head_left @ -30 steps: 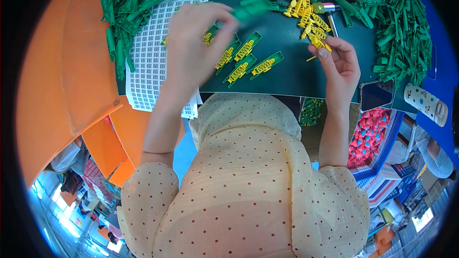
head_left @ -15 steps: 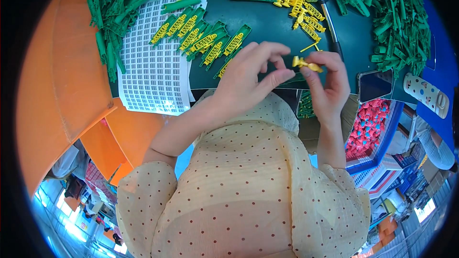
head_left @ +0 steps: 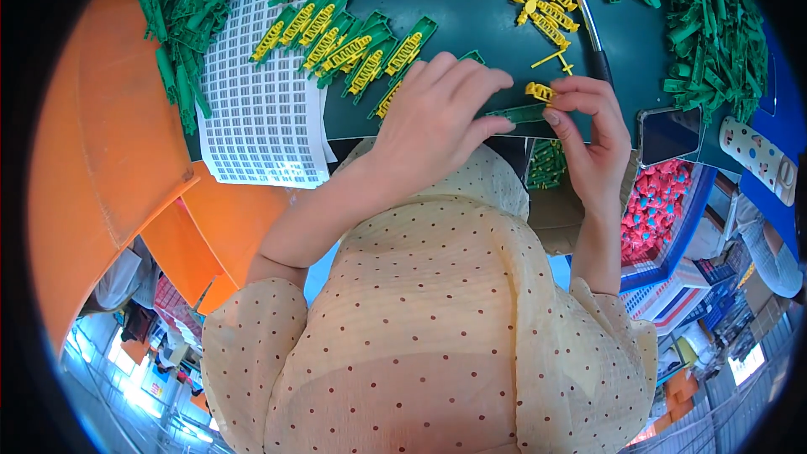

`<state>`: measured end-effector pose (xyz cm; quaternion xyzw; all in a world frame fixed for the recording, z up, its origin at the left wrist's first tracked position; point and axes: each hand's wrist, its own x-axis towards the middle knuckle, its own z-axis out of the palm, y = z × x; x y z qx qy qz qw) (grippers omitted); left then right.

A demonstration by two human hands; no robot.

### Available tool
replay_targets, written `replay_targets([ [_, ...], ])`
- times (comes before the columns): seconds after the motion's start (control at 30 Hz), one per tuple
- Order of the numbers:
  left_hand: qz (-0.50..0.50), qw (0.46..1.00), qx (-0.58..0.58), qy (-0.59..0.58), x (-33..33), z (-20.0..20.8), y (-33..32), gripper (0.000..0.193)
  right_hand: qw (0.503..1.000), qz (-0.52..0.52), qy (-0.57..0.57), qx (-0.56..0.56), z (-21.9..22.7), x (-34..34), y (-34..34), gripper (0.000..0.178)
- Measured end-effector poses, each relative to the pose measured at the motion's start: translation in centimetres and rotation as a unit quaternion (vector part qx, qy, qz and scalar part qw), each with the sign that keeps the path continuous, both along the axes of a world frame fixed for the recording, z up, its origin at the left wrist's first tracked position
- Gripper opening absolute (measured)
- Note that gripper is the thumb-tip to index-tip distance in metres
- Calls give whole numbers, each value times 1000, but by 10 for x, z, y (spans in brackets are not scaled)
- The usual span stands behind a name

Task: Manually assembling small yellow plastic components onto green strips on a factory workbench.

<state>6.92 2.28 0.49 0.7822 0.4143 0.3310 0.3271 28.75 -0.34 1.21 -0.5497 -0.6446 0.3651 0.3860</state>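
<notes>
Between the thumb and fingertips of my right hand (head_left: 595,130) is a yellow ribbed plastic part (head_left: 539,92). My left hand (head_left: 445,118) has its thumb and forefinger apart, with nothing visible between them. A green plastic half-shell (head_left: 523,113) lies at the table edge between the hands, its left end next to my left thumb. Left of my left hand, several green shells with yellow ribbed parts inside (head_left: 346,52) lie in a slanting row, some on a white label sheet (head_left: 261,109). Loose yellow parts (head_left: 538,2) lie beyond my right hand.
A hammer (head_left: 591,25) lies beside the yellow parts. Heaps of green shells (head_left: 716,42) cover both far sides. A phone (head_left: 670,134) and a spotted white case (head_left: 756,158) lie at right. Below the table edge stands a blue crate (head_left: 691,227) with pink-red pieces (head_left: 654,210).
The yellow part in my right hand has turned and now shows its ribbed side. My hands have drawn slightly apart, and the green half-shell between them has come into view.
</notes>
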Motion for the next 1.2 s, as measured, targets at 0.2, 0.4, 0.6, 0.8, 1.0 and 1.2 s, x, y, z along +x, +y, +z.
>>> replay_targets([
  [0.2, -57, 987, 56, 142, 6, -12, -10, 40, 980, 115, -145, 71, -5, 3, -4, 22],
  [0.4, -34, 991, 69, 110, 4, -18, -7, 35, 976, 126, -142, 109, -19, -2, 0, 23],
  [0.6, -40, 989, 81, 118, 3, -19, -9, 27, 970, 137, -165, 115, -20, -3, -1, 24],
  [0.8, -44, 986, 111, 113, 1, -26, -9, 26, 955, 154, -200, 154, -16, -3, 1, 26],
  [1.0, -41, 983, 152, 98, 2, -29, -8, 20, 945, 168, -224, 166, -14, -6, 3, 27],
  [1.2, -50, 983, 146, 99, 1, -29, -7, 23, 953, 153, -216, 145, -13, -2, 1, 26],
])
